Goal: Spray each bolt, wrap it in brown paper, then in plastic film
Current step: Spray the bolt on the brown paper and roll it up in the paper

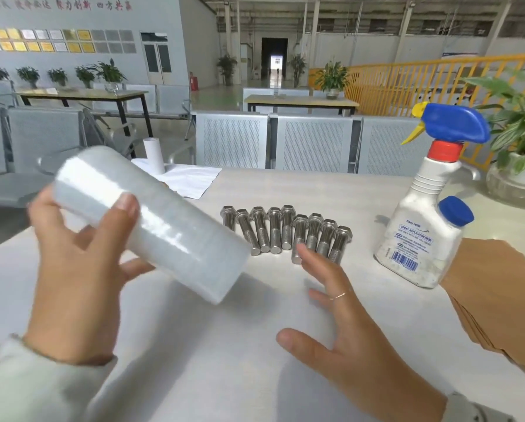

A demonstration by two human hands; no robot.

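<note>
My left hand [78, 269] grips a big roll of clear plastic film [164, 226], held tilted above the white table [212, 345]. Several steel bolts [285, 233] lie side by side in a row at the table's middle, heads pointing away from me. My right hand [346, 327] hovers open, fingers spread, just in front of the bolts and right of the roll's lower end. A white spray bottle [422, 226] with a blue trigger head stands to the right of the bolts. A stack of brown paper sheets [498, 300] lies at the right edge.
A small white roll [154, 155] stands on a white cloth [188, 178] at the far left of the table. A potted plant in a glass bowl [517, 178] sits at the far right. Grey metal bench seats [313, 141] stand behind the table.
</note>
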